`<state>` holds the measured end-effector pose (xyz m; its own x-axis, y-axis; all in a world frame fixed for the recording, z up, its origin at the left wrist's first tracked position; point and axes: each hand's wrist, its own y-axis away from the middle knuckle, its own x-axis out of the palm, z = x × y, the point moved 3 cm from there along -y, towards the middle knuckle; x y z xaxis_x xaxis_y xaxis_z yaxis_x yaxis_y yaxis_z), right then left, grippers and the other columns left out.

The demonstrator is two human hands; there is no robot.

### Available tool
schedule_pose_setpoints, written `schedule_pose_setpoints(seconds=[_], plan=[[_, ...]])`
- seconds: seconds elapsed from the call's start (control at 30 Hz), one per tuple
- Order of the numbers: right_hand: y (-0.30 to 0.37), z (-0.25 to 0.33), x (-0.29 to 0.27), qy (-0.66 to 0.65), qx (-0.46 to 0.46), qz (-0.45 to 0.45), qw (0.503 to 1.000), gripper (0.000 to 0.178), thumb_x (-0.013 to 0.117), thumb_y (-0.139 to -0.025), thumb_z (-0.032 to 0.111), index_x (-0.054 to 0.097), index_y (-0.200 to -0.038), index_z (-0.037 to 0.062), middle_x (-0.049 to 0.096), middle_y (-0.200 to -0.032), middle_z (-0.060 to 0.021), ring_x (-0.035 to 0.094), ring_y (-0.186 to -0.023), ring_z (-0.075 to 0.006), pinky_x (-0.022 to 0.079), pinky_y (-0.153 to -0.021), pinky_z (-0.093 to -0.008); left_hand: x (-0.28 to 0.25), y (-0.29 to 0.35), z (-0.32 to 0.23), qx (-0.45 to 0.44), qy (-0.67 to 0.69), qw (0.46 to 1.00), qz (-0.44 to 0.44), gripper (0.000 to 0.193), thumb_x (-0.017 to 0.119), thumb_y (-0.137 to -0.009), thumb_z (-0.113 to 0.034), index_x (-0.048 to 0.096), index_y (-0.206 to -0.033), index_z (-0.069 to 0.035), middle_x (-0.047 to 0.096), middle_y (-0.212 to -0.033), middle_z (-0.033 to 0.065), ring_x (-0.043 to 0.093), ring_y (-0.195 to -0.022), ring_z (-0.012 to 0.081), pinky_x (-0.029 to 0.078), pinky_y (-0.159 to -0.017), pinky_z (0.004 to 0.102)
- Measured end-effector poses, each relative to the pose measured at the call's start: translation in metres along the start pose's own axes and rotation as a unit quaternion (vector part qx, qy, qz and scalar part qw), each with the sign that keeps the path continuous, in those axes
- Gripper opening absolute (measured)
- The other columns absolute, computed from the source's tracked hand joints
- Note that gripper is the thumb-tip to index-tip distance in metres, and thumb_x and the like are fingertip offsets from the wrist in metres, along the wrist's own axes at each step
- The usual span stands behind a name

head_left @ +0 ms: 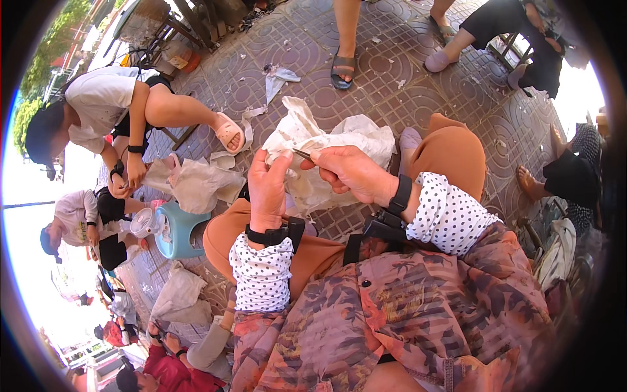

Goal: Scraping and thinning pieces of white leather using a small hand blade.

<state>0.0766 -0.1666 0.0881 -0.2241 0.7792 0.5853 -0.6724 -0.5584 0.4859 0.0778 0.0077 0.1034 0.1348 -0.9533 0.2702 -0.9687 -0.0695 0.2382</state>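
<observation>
A crumpled cream cloth [359, 134] spreads in front of my knees and hangs down toward the paving. My left hand [266, 189] is closed on its near left part, thumb and index finger pinched together. From the right, my right hand [349, 171] grips a slim dark pointed metal tool [302, 155], its tip directed at the cloth close to my left fingertips. Most of the tool is hidden in the fingers, so its exact kind does not show. Both wrists wear dark bands below rolled, dotted white sleeves.
Left of my knees stands a light-blue plastic stool [177, 228] with a small white fan [142, 223]. A seated person [104, 98] handles another pale cloth [206, 183]. Further people sit at the lower left and right. Cloth scraps [279, 81] litter the patterned paving [392, 65].
</observation>
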Motion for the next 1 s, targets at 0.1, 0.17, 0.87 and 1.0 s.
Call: schedule_pose_setpoints(seconds=[0.1, 0.17, 0.87, 1.0], plan=[[0.001, 0.002, 0.001, -0.005, -0.020, -0.013, 1.000, 0.027, 0.057, -0.101, 0.024, 0.069, -0.105, 0.0005, 0.044, -0.065, 0.0063, 0.034, -0.053, -0.0035, 0.025, -0.046, -0.0230, 0.000, 0.000, 0.001, 0.003, 0.016, 1.000, -0.003, 0.031, 0.063, -0.093, -0.005, 0.058, -0.123, 0.000, 0.066, -0.114, 0.0053, 0.062, -0.100, 0.0107, 0.049, -0.088, 0.0266], [0.001, 0.002, 0.002, -0.002, -0.025, -0.017, 1.000, 0.027, 0.057, -0.100, 0.023, 0.070, -0.104, -0.0002, 0.045, -0.065, 0.0061, 0.035, -0.053, -0.0036, 0.026, -0.046, -0.0231, 0.000, -0.001, 0.000, 0.008, 0.027, 1.000, -0.005, 0.031, 0.062, -0.093, -0.005, 0.058, -0.123, 0.000, 0.066, -0.114, 0.0054, 0.062, -0.099, 0.0108, 0.049, -0.087, 0.0264], [0.009, 0.002, 0.004, -0.035, 0.010, 0.032, 0.999, 0.036, 0.046, -0.106, 0.029, 0.062, -0.109, -0.0027, 0.044, -0.066, 0.0047, 0.030, -0.052, -0.0063, 0.024, -0.046, -0.0247, -0.007, -0.004, -0.002, -0.023, 0.159, 0.987, -0.006, 0.036, 0.056, -0.091, -0.003, 0.052, -0.127, 0.002, 0.066, -0.115, 0.0094, 0.064, -0.104, 0.0197, 0.049, -0.095, 0.0337], [0.009, 0.002, 0.004, -0.050, 0.010, 0.045, 0.998, 0.036, 0.046, -0.106, 0.030, 0.062, -0.109, -0.0024, 0.044, -0.067, 0.0049, 0.030, -0.052, -0.0062, 0.024, -0.046, -0.0247, -0.004, 0.000, -0.006, 0.020, 0.095, 0.995, 0.006, 0.036, 0.056, -0.090, -0.001, 0.055, -0.127, 0.001, 0.066, -0.117, 0.0082, 0.064, -0.105, 0.0174, 0.049, -0.095, 0.0316]])
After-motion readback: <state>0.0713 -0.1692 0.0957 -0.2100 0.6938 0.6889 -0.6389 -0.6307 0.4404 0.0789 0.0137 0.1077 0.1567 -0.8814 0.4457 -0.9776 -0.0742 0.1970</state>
